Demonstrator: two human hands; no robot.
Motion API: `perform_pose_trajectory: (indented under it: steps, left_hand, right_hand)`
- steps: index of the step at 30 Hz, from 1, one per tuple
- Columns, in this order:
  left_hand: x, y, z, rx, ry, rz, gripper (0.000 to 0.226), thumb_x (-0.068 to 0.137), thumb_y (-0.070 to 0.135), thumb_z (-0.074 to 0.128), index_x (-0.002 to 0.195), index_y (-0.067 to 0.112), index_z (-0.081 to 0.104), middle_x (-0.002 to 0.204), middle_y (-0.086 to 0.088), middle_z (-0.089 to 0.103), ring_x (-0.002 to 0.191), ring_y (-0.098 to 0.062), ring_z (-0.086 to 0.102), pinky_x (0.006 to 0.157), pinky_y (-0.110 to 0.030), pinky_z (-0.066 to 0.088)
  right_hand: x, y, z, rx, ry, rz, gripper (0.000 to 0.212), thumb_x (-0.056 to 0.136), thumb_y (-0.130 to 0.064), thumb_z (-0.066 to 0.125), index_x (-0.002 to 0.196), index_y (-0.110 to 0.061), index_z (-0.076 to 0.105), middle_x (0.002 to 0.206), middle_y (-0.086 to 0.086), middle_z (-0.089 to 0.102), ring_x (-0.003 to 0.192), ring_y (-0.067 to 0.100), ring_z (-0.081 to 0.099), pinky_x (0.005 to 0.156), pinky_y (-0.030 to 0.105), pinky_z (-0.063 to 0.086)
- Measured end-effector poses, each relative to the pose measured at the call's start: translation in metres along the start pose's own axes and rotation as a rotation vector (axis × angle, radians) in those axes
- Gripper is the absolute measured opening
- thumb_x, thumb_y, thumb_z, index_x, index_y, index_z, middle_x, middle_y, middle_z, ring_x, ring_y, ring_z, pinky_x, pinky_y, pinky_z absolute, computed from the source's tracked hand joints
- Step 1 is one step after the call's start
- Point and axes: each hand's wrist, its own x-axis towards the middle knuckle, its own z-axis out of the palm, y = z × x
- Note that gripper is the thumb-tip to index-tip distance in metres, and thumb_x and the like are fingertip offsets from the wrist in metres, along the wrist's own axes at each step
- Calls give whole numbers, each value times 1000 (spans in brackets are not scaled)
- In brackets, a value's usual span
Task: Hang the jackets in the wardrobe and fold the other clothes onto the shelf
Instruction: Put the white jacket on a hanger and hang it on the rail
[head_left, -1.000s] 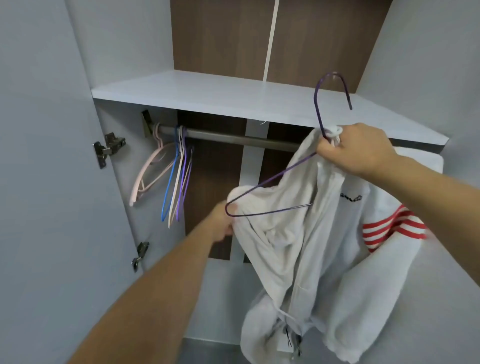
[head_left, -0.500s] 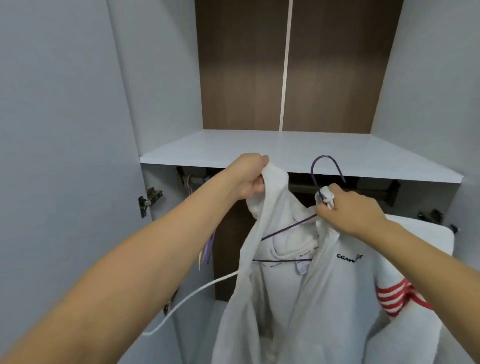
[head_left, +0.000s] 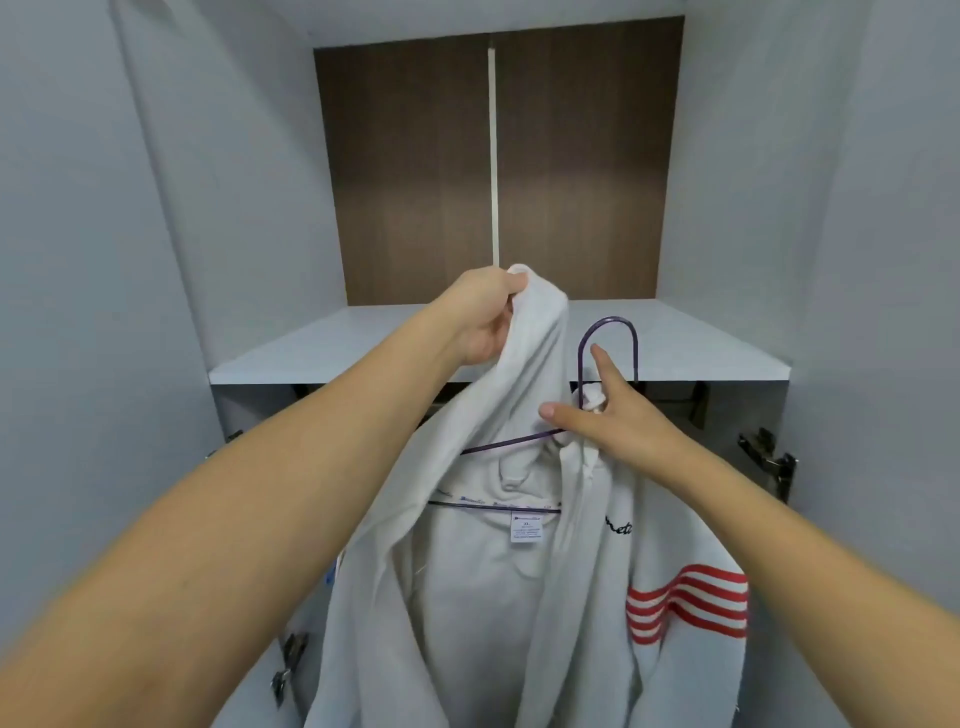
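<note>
Head view: left hand grips a bunched fold of the white jacket, fingers curled round the cloth, lifted before the shelf. The jacket hangs lengthwise downward on a purple hanger, hook pointing up. Right hand rests at the hanger's neck, forefinger and thumb straight, other fingers hidden.

White jacket shows script "eta"; neck label unreadable
</note>
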Motion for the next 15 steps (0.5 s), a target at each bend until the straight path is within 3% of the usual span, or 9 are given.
perform_pose_trajectory:
  steps: [3, 5, 7, 8, 12, 14, 15]
  left_hand:
    - [6, 2, 1, 448, 79, 107, 15, 100, 14, 48, 102, 4, 58, 82, -11, 55, 71, -25, 53, 67, -32, 47]
    - [4, 5, -3, 833, 40, 239, 15, 97, 14, 47, 89, 11, 59, 82, -7, 53, 72, -22, 46, 67, -30, 39]
    - [-1, 10, -9, 1019, -53, 289, 16, 94, 12, 52, 84, 12, 63, 82, -2, 58, 75, -19, 50, 69, -30, 40]
    - [-3, 11, -11, 1053, -101, 297, 15, 92, 10, 55, 80, 9, 64, 81, -2, 58, 75, -19, 49, 69, -30, 39]
    - [-11, 5, -10, 915, -148, 446, 19, 82, -1, 50, 65, -7, 58, 66, -8, 52, 65, -20, 40, 66, -30, 36]
    - [-14, 1, -6, 823, -172, 531, 20, 74, 7, 44, 62, -4, 56, 54, 4, 48, 56, -10, 40, 58, -25, 35]
    - [-15, -2, -5, 778, -193, 566, 22, 68, 11, 42, 60, -7, 53, 53, 2, 44, 56, -11, 37, 56, -25, 32]
  right_hand:
    - [-1, -2, -12, 49, -29, -17, 118, 69, -56, 79, 153, -48, -4, 133, -6, 60, 111, 3, 61, 91, 16, 45]
    - [-1, 2, -18, 88, 8, -19, 119, 72, -44, 81, 152, -49, -7, 114, -29, 60, 84, -12, 63, 68, 7, 46]
    - [-2, 8, -24, 183, 20, -28, 121, 73, -36, 83, 151, -50, -8, 90, -45, 60, 75, -19, 62, 57, 0, 42]
    - [-1, 10, -25, 226, 14, -31, 122, 73, -34, 84, 150, -51, -9, 89, -46, 61, 75, -21, 61, 57, -1, 42]
    - [4, 9, -28, 281, -47, -20, 116, 67, -41, 85, 145, -65, 3, 110, -40, 57, 90, -25, 54, 73, 2, 40]
    - [6, 4, -28, 256, -106, -12, 102, 65, -46, 84, 137, -73, 16, 123, -30, 54, 112, -14, 47, 93, 16, 36]
    - [7, 2, -28, 262, -142, -8, 95, 66, -46, 83, 136, -71, 24, 128, -22, 57, 118, -7, 48, 99, 21, 35]
